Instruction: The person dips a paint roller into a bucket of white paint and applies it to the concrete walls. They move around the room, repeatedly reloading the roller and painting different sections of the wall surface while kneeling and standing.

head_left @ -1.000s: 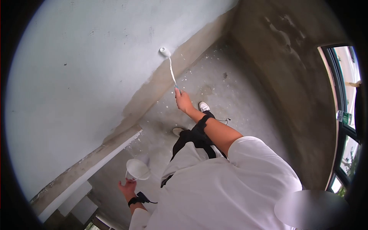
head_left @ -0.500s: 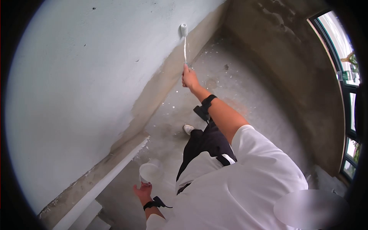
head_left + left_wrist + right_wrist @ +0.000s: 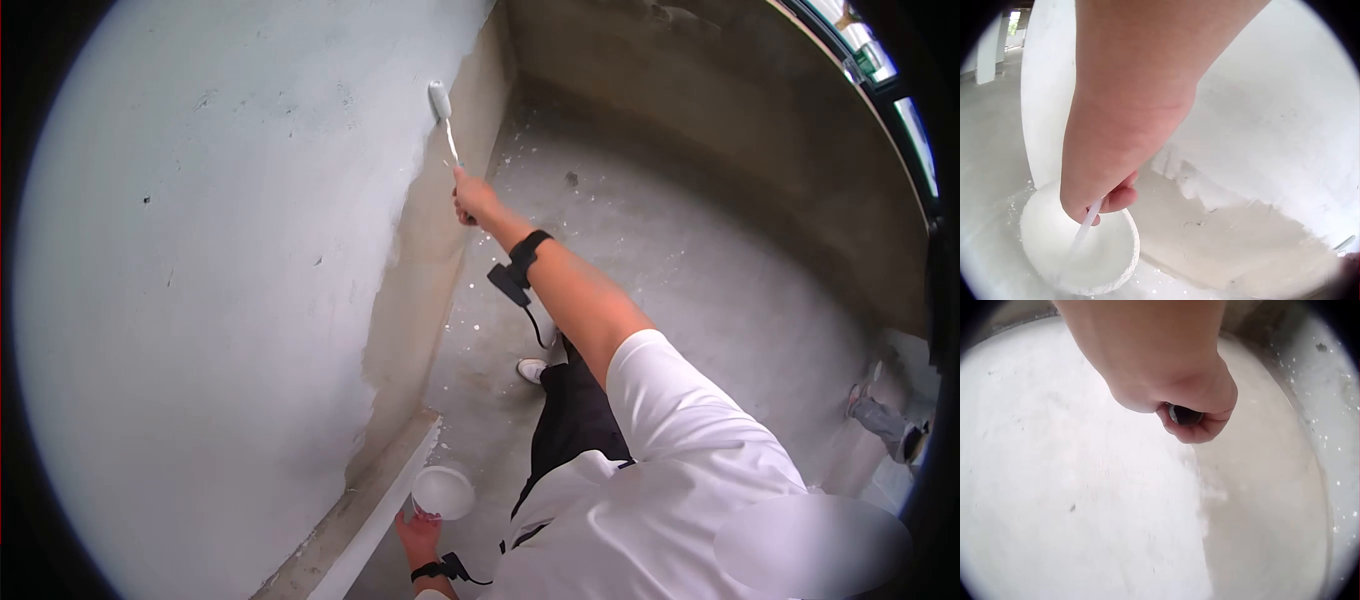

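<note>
My right hand (image 3: 474,198) grips the paint roller by its handle, whose dark butt end (image 3: 1185,415) shows between the curled fingers in the right wrist view. The white roller sleeve (image 3: 440,100) lies against the wall near the lower border of the white paint, its paint-coated rod pointing back to my hand. Low at the front, my left hand (image 3: 420,537) holds a white bucket (image 3: 1126,275) by its bail handle (image 3: 1087,228). Fingers curl round that handle in the left wrist view, and the bucket hangs with whitish paint inside.
White paint covers most of the wall (image 3: 250,300); a bare tan strip (image 3: 415,290) runs along its base. A ledge (image 3: 385,485) juts out beside the bucket. Paint drops speckle the concrete floor (image 3: 600,220). A dark wall (image 3: 720,110) with a window stands to the right.
The roller has travelled along the lower border of the white paint with my right hand. My view has turned, and the bucket now appears closer to the ledge's end. Both hands keep their holds.
</note>
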`<state>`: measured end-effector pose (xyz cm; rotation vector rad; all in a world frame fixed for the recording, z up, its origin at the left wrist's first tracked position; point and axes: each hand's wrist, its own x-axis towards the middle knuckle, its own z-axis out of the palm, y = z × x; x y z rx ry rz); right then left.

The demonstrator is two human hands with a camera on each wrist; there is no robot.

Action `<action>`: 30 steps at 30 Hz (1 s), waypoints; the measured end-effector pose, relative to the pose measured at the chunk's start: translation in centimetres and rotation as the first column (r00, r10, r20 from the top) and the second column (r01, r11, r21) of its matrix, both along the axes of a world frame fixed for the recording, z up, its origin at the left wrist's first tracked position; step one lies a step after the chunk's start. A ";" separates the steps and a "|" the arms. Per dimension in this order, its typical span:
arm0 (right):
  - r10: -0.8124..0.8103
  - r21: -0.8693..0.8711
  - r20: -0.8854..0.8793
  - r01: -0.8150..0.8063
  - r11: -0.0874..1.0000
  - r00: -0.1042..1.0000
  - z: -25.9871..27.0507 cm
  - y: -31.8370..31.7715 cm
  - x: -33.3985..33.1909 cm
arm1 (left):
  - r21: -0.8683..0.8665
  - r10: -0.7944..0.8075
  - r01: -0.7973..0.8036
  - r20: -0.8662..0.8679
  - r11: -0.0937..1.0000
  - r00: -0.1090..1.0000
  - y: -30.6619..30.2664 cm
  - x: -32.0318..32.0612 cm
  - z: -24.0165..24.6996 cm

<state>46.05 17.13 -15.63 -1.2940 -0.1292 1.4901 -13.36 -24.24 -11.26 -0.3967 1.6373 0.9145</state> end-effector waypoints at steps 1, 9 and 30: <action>-0.028 0.009 -0.083 0.029 1.000 0.996 -0.7 1.6 2.5 | 0.000 -0.033 0.033 -0.021 0.999 0.999 0.9 1.7 1.5; 0.118 0.017 0.244 -0.126 0.992 0.963 -6.0 -4.6 -7.6 | 0.072 -0.096 0.098 -0.035 0.993 0.995 8.3 4.2 3.2; 0.318 -0.306 0.842 -0.100 0.947 0.437 11.6 -34.7 16.6 | 0.331 -0.669 0.605 0.124 0.724 0.733 27.0 25.8 7.0</action>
